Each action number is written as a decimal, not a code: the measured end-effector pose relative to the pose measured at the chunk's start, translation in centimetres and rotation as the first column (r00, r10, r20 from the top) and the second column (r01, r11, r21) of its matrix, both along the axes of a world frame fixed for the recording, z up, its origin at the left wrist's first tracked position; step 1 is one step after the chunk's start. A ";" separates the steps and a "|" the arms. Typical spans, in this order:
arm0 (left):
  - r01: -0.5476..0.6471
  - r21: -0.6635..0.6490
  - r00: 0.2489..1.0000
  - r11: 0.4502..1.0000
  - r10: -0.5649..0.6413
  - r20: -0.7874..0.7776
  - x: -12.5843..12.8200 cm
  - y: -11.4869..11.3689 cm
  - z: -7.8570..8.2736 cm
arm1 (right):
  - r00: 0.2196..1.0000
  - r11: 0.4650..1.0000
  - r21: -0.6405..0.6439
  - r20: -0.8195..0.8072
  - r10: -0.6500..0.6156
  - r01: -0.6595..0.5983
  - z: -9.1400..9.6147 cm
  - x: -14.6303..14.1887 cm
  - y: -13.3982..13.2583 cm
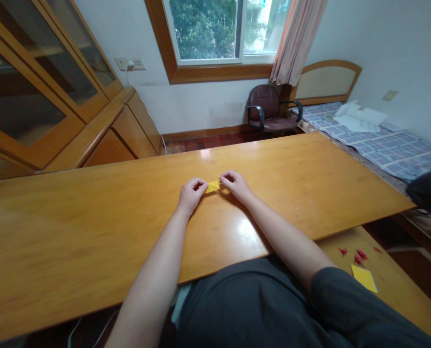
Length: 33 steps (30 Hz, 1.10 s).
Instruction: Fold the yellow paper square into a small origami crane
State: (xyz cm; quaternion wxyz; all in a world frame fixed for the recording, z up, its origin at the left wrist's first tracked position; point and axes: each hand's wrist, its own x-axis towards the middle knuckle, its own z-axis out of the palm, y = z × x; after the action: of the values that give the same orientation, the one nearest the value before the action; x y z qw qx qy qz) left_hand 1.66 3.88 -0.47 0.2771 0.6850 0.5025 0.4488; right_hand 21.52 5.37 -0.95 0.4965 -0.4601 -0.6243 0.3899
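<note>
A small folded piece of yellow paper (pixel 213 186) is held just above the wooden table (pixel 92 227), with crease lines across its face. My left hand (pixel 193 194) pinches its left end between thumb and forefinger. At the opposite end, my right hand (pixel 235 185) has thumb and forefinger closed at the paper's right corner. The other fingers of both hands are curled, and whatever lies behind the fingertips is hidden.
To my right, a lower wooden surface (pixel 393 270) bears several small red folded-paper pieces (pixel 361 254) and a stack of yellow paper (pixel 363 278). Beyond the table stand a brown armchair (pixel 268 108) and a bed (pixel 378 140). A glass-door cabinet (pixel 56 77) is at left.
</note>
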 end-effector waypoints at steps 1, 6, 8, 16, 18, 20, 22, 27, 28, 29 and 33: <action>0.007 0.000 1.000 1.000 -0.007 -0.010 0.1 0.0 0.0 | 0.999 0.999 0.006 0.022 0.048 -0.048 0.1 -0.1 -0.1; 0.035 0.006 0.998 0.999 -0.034 -0.047 0.3 -0.3 0.2 | 0.966 0.985 0.035 0.203 0.157 -0.167 0.7 -0.3 -0.7; 0.040 0.013 0.997 0.999 -0.039 -0.060 0.3 -0.3 0.2 | 0.963 0.984 0.027 0.213 0.165 -0.174 0.8 -0.3 -0.8; 0.019 0.025 0.998 1.000 -0.017 -0.057 0.2 -0.3 0.3 | 0.986 0.990 0.033 0.101 0.131 -0.135 0.6 0.0 -0.7; 0.001 0.017 0.999 1.000 0.000 -0.046 0.2 -0.3 0.5 | 0.993 0.995 0.015 0.061 0.102 -0.103 0.4 0.1 -0.5; -0.024 0.006 0.999 1.000 0.024 -0.024 0.1 -0.2 0.6 | 0.997 0.997 0.000 0.038 0.071 -0.071 0.1 0.2 -0.3; -0.053 -0.020 0.998 0.998 0.054 0.033 0.0 -0.1 0.6 | 0.999 0.999 -0.013 -0.004 0.048 -0.048 0.0 0.3 -0.1; -0.103 -0.108 0.974 0.989 0.122 0.189 -0.2 0.3 0.2 | 0.993 0.997 -0.070 -0.118 0.020 -0.029 0.2 0.4 0.1; -0.104 -0.102 0.974 0.989 0.122 0.193 -0.2 0.4 0.2 | 0.992 0.997 -0.072 -0.120 0.031 -0.039 0.3 0.3 0.0; -0.099 -0.086 0.976 0.991 0.113 0.185 -0.1 0.3 0.2 | 0.992 0.996 -0.070 -0.119 0.044 -0.052 0.3 0.3 0.0; -0.020 -0.002 0.996 1.000 0.020 0.082 0.3 0.0 0.6 | 0.992 0.994 -0.051 -0.084 0.095 -0.099 0.4 0.1 -0.4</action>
State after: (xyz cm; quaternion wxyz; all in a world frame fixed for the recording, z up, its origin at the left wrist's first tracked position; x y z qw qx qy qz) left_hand 1.92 3.85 0.09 0.2936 0.6607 0.4977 0.4791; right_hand 21.60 5.00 -0.55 0.4891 -0.4264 -0.6143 0.4490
